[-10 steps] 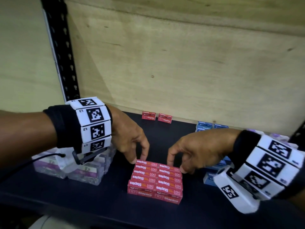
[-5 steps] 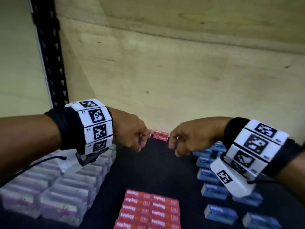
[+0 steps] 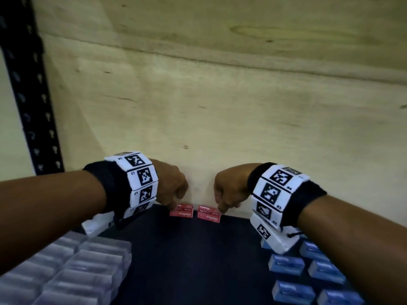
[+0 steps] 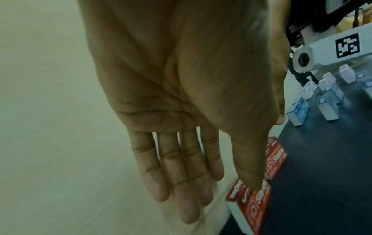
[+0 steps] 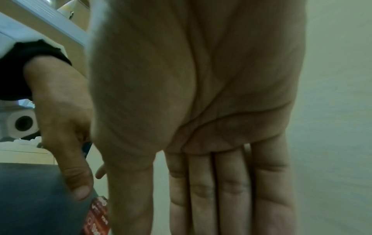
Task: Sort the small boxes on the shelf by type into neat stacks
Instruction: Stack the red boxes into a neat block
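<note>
Two red staple boxes sit side by side at the back of the dark shelf [image 3: 198, 249], against the wood wall. The left hand [image 3: 170, 188] reaches the left red box [image 3: 182, 211], its thumb on top, its fingers [image 4: 181, 167] straight behind. The right hand [image 3: 229, 190] reaches the right red box [image 3: 208, 214], fingers straight and together.

Bare dark shelf [image 3: 187, 249] lies open down the middle. Clear boxes [image 3: 72, 271] flank it left, blue boxes [image 3: 308, 274] right; the plywood wall [image 3: 220, 139] closes the back

Both hands [image 3: 174, 190] have reached the back red boxes [image 3: 182, 211].
</note>
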A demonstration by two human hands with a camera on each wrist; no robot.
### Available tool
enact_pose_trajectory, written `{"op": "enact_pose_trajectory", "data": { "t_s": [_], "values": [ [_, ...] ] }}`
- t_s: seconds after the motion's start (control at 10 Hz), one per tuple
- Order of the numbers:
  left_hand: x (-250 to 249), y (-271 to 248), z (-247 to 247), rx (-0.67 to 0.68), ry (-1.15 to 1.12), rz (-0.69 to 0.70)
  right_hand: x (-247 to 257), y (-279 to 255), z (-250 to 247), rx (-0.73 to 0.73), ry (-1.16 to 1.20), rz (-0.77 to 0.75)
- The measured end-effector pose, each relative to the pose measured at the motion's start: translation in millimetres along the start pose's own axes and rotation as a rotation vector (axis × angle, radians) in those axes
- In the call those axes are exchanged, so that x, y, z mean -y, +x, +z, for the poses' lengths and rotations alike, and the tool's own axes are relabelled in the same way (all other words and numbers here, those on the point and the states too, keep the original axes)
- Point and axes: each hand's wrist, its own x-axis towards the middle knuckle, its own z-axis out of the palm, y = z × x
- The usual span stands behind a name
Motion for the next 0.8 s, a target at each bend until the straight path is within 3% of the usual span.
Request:
{"op": "enact_pose_trajectory", "data": {
  "t_s": [0.2, 0.4, 0.7, 0.8],
  "values": [
    [-2.6, 11.5, -5.8, 0.057, -0.057, 0.063, 1.1, 15.6, 11.1, 0.022, 0.059, -0.029],
    [-7.0, 13.1, 1.3, 0.034, -0.048, 0.043, 3.8, 10.3, 7.6, 0.062, 0.011, -0.056],
    [-17.6, 23.5, 3.2, 0.19, -0.134, 0.107, -0.5, 10.3, 20.5, -0.112, 0.015, -0.057],
    [-19.8, 24.8, 3.6, 0.172, -0.09, 0.12, -2.1, 11.2, 22.0, -0.116, 0.003, -0.064]
  ]
}}
